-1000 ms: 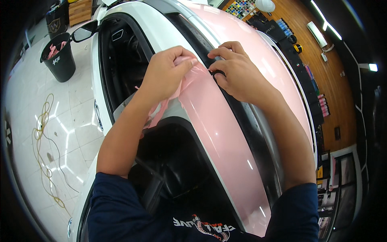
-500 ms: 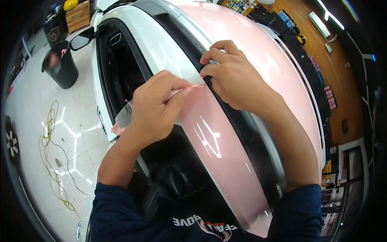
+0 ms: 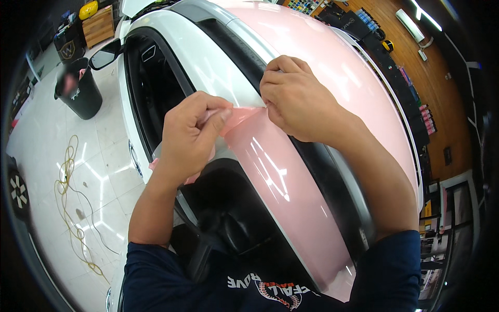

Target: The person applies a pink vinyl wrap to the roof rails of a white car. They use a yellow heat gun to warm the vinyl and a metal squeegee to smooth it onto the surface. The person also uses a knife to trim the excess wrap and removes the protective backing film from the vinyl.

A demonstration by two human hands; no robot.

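Note:
My left hand (image 3: 189, 132) pinches the loose end of a pink vinyl film (image 3: 291, 182) and holds it up off the white car-body strip (image 3: 228, 70) above the door openings. Between my hands the lifted film is stretched taut. The rest lies smooth and glossy along the strip toward me. My right hand (image 3: 296, 96) is closed, its fingers curled down at the film's other corner, beside the black roof rail (image 3: 322, 161). Whether it grips the film or a small tool is hidden by the fingers.
Pink also covers the roof (image 3: 332, 57) on the right. On the left are the side mirror (image 3: 105, 55) and open window area. A black bin (image 3: 86, 96) and a tangled yellow hose (image 3: 67, 171) are on the tiled floor. Shelves with bottles (image 3: 366, 21) line the wall.
My left hand has pulled slightly left with the film end, so more of the lifted film shows between the hands. My right hand has curled further down and stays by the rail.

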